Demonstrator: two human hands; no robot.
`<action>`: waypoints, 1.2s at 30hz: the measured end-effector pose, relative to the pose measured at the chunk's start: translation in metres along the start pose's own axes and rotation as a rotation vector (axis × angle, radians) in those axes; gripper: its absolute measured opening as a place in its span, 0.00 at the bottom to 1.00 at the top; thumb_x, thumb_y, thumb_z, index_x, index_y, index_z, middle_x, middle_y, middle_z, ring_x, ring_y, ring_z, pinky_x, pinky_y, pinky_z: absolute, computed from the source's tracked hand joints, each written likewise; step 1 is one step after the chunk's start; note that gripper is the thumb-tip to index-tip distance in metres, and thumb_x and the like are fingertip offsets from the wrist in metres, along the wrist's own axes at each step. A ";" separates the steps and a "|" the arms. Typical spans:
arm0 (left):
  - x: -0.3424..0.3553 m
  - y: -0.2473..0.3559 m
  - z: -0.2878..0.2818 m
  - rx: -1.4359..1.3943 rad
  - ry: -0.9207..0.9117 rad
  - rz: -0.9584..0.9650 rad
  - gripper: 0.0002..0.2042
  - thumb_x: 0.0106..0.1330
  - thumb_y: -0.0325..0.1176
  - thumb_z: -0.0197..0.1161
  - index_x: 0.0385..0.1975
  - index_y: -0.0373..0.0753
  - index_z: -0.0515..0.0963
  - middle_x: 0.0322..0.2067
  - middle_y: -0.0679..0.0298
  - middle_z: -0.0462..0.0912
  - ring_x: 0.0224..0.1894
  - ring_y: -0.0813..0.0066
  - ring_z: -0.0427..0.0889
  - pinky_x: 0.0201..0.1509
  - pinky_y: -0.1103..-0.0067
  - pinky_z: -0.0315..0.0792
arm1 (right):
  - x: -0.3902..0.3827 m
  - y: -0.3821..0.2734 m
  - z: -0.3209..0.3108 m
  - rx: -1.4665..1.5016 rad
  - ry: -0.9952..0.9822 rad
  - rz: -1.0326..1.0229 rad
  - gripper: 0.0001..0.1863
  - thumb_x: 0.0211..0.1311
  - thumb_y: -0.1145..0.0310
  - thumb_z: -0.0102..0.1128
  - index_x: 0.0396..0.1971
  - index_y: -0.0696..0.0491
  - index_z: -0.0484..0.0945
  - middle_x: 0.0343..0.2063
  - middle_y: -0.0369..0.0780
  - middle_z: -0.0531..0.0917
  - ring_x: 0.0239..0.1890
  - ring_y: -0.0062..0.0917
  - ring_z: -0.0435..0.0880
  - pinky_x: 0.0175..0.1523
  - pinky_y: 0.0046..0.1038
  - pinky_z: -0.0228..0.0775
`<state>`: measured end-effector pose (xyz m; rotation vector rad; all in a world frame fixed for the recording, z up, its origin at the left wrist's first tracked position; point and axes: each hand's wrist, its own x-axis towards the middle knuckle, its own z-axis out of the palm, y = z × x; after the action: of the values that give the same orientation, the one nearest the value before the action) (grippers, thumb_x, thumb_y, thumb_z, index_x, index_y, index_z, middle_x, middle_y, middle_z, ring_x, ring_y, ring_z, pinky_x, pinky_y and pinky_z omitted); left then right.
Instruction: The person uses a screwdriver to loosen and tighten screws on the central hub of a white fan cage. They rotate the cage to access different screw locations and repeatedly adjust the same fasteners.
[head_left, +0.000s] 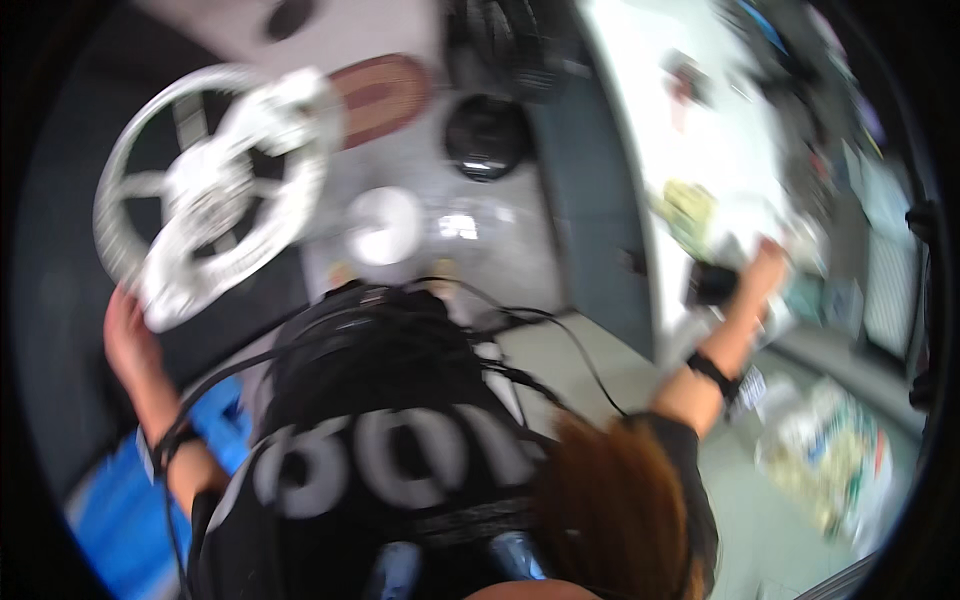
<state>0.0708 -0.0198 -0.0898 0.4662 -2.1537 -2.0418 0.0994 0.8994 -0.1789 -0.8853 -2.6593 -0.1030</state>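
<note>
On the left, a large white spoked wheel-shaped frame (210, 185) is tilted, with a lumpy white piece lying diagonally across its hub. At its lower left edge, my left hand (132, 335) has its fingers against the rim and seems to grip it. Out to the right, my right hand (762, 275) reaches over a white counter (625, 110). Beside that wrist is a small black container (712, 284), and a crumpled yellowish cloth or bag (688, 215) lies a little farther left. Motion blurs the right fingers; whether they hold anything is unclear.
A white round object (386, 226), a black round object (487, 137) and a reddish-brown oval mat (385, 98) are on the floor ahead. Black cables (575, 345) trail near my legs. A full plastic bag (830, 450) sits at right, a blue sheet (130, 500) at lower left.
</note>
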 end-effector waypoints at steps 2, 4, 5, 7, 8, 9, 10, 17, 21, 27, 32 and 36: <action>-0.007 -0.001 0.007 -0.058 0.065 0.085 0.17 0.68 0.30 0.51 0.52 0.26 0.73 0.45 0.57 0.81 0.46 0.71 0.80 0.53 0.79 0.71 | -0.007 -0.042 -0.017 0.462 -0.001 0.173 0.13 0.65 0.66 0.54 0.39 0.60 0.80 0.36 0.46 0.83 0.38 0.35 0.80 0.48 0.34 0.71; -0.007 -0.004 0.013 -0.053 0.242 0.090 0.16 0.67 0.34 0.59 0.49 0.29 0.75 0.40 0.60 0.81 0.38 0.76 0.80 0.45 0.81 0.74 | -0.028 -0.097 -0.046 0.608 0.097 -0.073 0.13 0.65 0.65 0.59 0.38 0.62 0.79 0.31 0.41 0.82 0.31 0.24 0.77 0.41 0.27 0.71; -0.006 -0.006 0.016 -0.079 0.319 0.082 0.15 0.65 0.35 0.61 0.47 0.31 0.76 0.38 0.60 0.82 0.38 0.76 0.80 0.42 0.81 0.74 | -0.044 -0.126 -0.064 0.706 0.061 -0.120 0.12 0.65 0.66 0.59 0.37 0.61 0.78 0.29 0.39 0.81 0.31 0.20 0.77 0.39 0.24 0.72; -0.006 -0.012 0.019 -0.136 0.344 0.035 0.15 0.66 0.35 0.61 0.47 0.32 0.76 0.37 0.60 0.82 0.39 0.74 0.81 0.42 0.81 0.75 | -0.086 -0.197 -0.087 1.182 -0.123 -0.051 0.07 0.67 0.70 0.56 0.37 0.59 0.77 0.32 0.36 0.80 0.33 0.17 0.77 0.42 0.20 0.71; -0.005 -0.015 0.019 -0.160 0.322 0.061 0.15 0.66 0.35 0.61 0.47 0.33 0.76 0.38 0.60 0.82 0.39 0.74 0.81 0.43 0.81 0.75 | -0.107 -0.235 -0.099 1.209 -0.148 -0.131 0.06 0.67 0.72 0.56 0.36 0.59 0.77 0.33 0.36 0.80 0.35 0.16 0.76 0.44 0.18 0.69; -0.007 -0.017 0.023 -0.171 0.311 0.063 0.15 0.66 0.35 0.60 0.47 0.33 0.76 0.38 0.60 0.82 0.39 0.73 0.81 0.43 0.80 0.75 | -0.124 -0.269 -0.106 1.196 -0.260 -0.198 0.05 0.65 0.74 0.57 0.36 0.59 0.77 0.33 0.35 0.79 0.36 0.15 0.75 0.45 0.16 0.67; -0.006 -0.019 0.021 -0.171 0.279 0.052 0.18 0.66 0.37 0.60 0.51 0.33 0.74 0.42 0.57 0.82 0.43 0.71 0.80 0.47 0.77 0.75 | -0.147 -0.303 -0.119 1.234 -0.312 -0.302 0.03 0.63 0.77 0.58 0.35 0.59 0.77 0.32 0.35 0.78 0.35 0.15 0.74 0.44 0.16 0.66; -0.002 -0.028 0.016 -0.265 -0.083 0.120 0.33 0.61 0.44 0.63 0.62 0.30 0.62 0.56 0.49 0.72 0.55 0.64 0.75 0.60 0.70 0.69 | -0.251 -0.485 -0.165 1.409 -0.672 -0.866 0.06 0.48 0.81 0.65 0.27 0.60 0.77 0.22 0.38 0.76 0.24 0.21 0.72 0.30 0.21 0.64; 0.001 -0.027 0.006 -0.234 -0.224 0.089 0.39 0.56 0.42 0.67 0.65 0.32 0.58 0.58 0.49 0.69 0.58 0.62 0.71 0.62 0.69 0.67 | -0.290 -0.542 -0.172 1.479 -0.763 -0.889 0.04 0.51 0.82 0.62 0.26 0.61 0.76 0.23 0.37 0.77 0.24 0.19 0.71 0.31 0.20 0.63; 0.005 -0.022 -0.004 -0.196 -0.356 0.059 0.42 0.50 0.37 0.69 0.65 0.32 0.57 0.58 0.51 0.68 0.61 0.62 0.69 0.64 0.68 0.66 | -0.333 -0.580 -0.166 1.556 -0.775 -0.758 0.04 0.50 0.79 0.66 0.26 0.57 0.79 0.18 0.35 0.73 0.20 0.21 0.68 0.27 0.22 0.62; 0.014 -0.017 0.000 -0.190 -0.392 0.033 0.46 0.47 0.29 0.69 0.68 0.36 0.52 0.59 0.52 0.68 0.61 0.63 0.69 0.64 0.69 0.63 | -0.345 -0.586 -0.155 1.636 -0.742 -0.634 0.04 0.51 0.79 0.65 0.26 0.58 0.79 0.18 0.35 0.74 0.20 0.19 0.68 0.27 0.21 0.62; 0.013 -0.017 0.008 -0.124 -0.397 0.065 0.51 0.43 0.28 0.72 0.70 0.38 0.47 0.59 0.53 0.68 0.62 0.63 0.68 0.66 0.69 0.61 | -0.353 -0.583 -0.145 1.626 -0.868 -0.451 0.04 0.58 0.77 0.63 0.28 0.61 0.77 0.23 0.32 0.77 0.25 0.14 0.71 0.32 0.15 0.63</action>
<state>0.0585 -0.0163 -0.1087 -0.0308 -2.1831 -2.3751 0.0600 0.2044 -0.1401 0.3307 -2.2317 2.2999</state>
